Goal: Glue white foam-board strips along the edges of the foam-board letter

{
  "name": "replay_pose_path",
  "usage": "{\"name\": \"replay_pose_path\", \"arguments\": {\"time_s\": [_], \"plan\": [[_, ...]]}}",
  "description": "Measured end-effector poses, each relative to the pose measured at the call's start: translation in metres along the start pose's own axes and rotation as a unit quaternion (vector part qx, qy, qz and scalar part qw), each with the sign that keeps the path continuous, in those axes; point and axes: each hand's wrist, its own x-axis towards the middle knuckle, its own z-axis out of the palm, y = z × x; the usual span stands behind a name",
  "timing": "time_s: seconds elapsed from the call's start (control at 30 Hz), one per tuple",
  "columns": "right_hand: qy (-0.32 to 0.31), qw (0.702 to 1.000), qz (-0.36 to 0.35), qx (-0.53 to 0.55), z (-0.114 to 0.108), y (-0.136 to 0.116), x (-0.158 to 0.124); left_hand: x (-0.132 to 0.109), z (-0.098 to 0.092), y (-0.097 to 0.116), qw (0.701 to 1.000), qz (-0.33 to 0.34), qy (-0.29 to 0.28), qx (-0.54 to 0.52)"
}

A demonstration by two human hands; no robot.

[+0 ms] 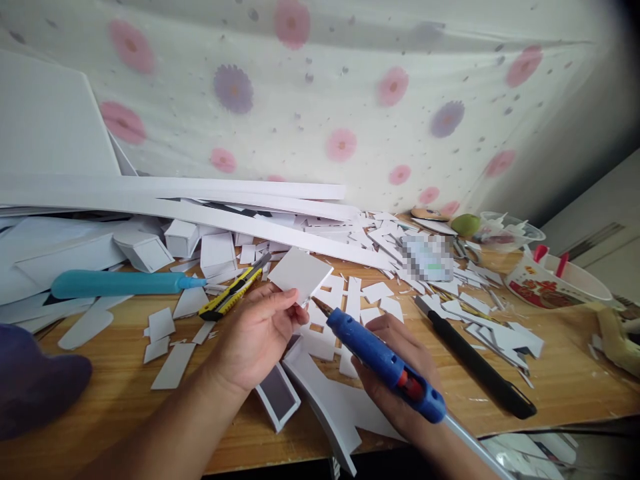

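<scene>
Your left hand (250,337) pinches the white board (300,272) above the worktop (115,380), edge bared, likely so the blue glue gun (385,365) gripped in your right hand (414,348) can reach it

Light is soft and moderately bright. Floral sheet (310,87) reads pale; right-hand wall (575,133) falls to grey shade. Faint sheen shows on wooden tabletop (560,353). Blue glue gun (375,352) is fairly sharp. Edges stretch, wide-angle; upper-right corner vignettes black. One patch (429,259) is pixelated.
</scene>
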Motion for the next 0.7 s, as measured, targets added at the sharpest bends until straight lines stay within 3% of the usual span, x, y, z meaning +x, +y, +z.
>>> {"name": "replay_pose_path", "arguments": {"time_s": [0.4, 0.7], "plan": [[-0.023, 0.999, 0.005, 0.039, 0.0002, 0.0004, -0.0010, -0.0005, -0.0003, 0.0014, 1.000, -0.019, 0.008, 0.003], [0.001, 1.000, 0.002, 0.017, -0.0016, -0.0043, 0.0044, -0.0007, -0.0006, 0.0018, 0.999, -0.005, -0.040, -0.007]]}}
